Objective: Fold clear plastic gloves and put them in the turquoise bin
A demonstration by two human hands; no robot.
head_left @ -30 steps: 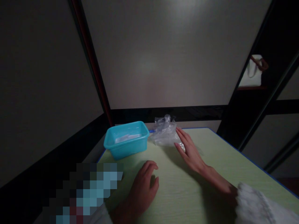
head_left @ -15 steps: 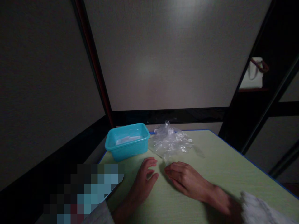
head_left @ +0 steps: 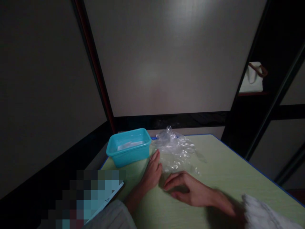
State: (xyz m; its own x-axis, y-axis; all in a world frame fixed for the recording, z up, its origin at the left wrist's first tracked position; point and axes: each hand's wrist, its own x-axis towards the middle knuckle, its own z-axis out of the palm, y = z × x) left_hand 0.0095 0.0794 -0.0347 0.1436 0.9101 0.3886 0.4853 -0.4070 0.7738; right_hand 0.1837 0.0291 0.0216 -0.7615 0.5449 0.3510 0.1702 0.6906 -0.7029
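Right of the blue tub (head_left: 133,154), a crumpled clear plastic bag (head_left: 175,147) lies spread near the centre of the frame. At its lower left, the left hand (head_left: 152,172) is open, fingers extended; whether it touches the film cannot be told. Below the bag, the right hand (head_left: 190,188) curves loosely, thumb parted from fingers, gripping nothing visible.

clear plastic bag (head_left: 175,147) | crumpled, shiny | rear peaked, front flatter | on tabletop (head_left: 221,167)
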